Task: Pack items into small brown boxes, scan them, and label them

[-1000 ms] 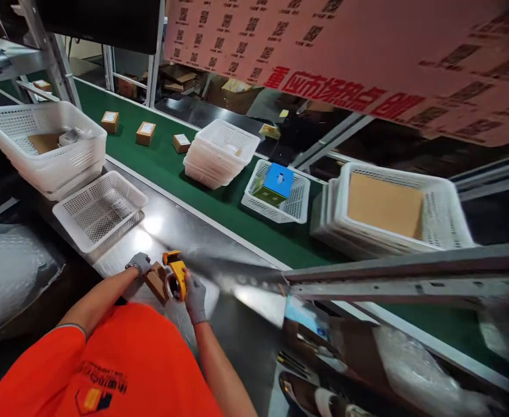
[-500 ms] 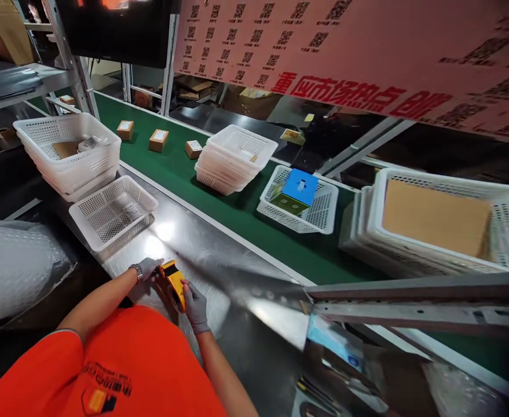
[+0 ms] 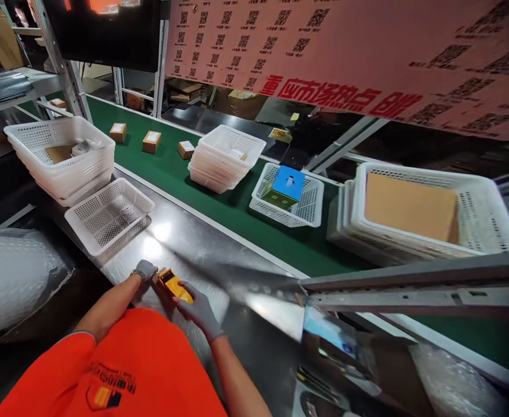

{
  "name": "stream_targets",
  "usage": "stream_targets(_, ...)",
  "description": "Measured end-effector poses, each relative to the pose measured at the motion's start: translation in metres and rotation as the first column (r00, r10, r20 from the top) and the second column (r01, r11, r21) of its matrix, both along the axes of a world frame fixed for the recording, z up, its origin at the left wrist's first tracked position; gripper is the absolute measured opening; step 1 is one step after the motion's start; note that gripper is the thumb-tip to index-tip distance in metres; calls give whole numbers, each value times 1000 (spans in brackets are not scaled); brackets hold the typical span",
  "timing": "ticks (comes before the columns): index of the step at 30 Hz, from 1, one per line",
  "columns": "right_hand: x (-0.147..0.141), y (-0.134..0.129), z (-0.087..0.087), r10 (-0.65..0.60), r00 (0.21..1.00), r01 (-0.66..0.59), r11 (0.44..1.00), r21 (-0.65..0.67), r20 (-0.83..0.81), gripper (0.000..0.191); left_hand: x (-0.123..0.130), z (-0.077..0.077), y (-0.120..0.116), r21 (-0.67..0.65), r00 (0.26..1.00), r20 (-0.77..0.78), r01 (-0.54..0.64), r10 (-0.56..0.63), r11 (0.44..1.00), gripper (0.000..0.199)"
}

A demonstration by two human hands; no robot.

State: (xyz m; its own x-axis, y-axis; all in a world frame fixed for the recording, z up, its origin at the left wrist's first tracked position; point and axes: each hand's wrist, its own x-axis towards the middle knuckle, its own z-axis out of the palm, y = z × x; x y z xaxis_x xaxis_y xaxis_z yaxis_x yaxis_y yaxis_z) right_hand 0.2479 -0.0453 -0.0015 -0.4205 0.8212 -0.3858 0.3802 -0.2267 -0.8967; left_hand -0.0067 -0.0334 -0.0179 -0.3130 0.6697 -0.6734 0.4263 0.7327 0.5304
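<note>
My right hand (image 3: 200, 310), in a grey glove, grips a yellow tool with a dark part (image 3: 175, 285), perhaps a tape dispenser, over the metal table (image 3: 189, 243). At the tool's far left end is my left hand (image 3: 145, 270), also gloved, with its fingers closed; what they pinch is too small to make out. Beyond my left hand, a white perforated basket (image 3: 109, 215) stands on the table's left part.
Stacked white baskets (image 3: 63, 168) stand at the left. The green belt (image 3: 171, 174) carries small cardboard boxes (image 3: 151, 142), more baskets and a blue-green box (image 3: 288, 184). A metal beam (image 3: 410, 284) crosses at the right. Bubble wrap (image 3: 15, 278) lies at the left.
The view has shifted slightly. The yellow tool has turned flatter, and my right hand now lies more over its near end. My left hand has drawn slightly away from the tool's front.
</note>
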Motion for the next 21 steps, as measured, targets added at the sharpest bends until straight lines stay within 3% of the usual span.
stream_targets(7, 34, -24, -5, -18, 995, 10, 997, 80, 96, 61, -1, -17, -6, 11, 971, -120, 211, -208, 978, 22)
stream_targets(10, 34, -26, -10, -19, 995, 8, 994, 107, 97, 61, -7, -17, -8, 46, 946, -201, 267, -253, 963, 46)
stream_targets(12, 34, -26, -16, -22, 995, 11, 993, 114, 97, 61, -6, -16, -10, 59, 928, -228, 315, -295, 947, 46)
stream_targets(17, 38, -29, -34, -29, 996, 19, 994, 111, 90, 64, 6, -14, -18, 52, 844, -208, 514, -494, 856, 41)
stream_targets(21, 40, -30, -38, 0, 995, -8, 996, 88, 98, 68, 3, -8, -22, 5, 756, -207, 636, -621, 772, 45)
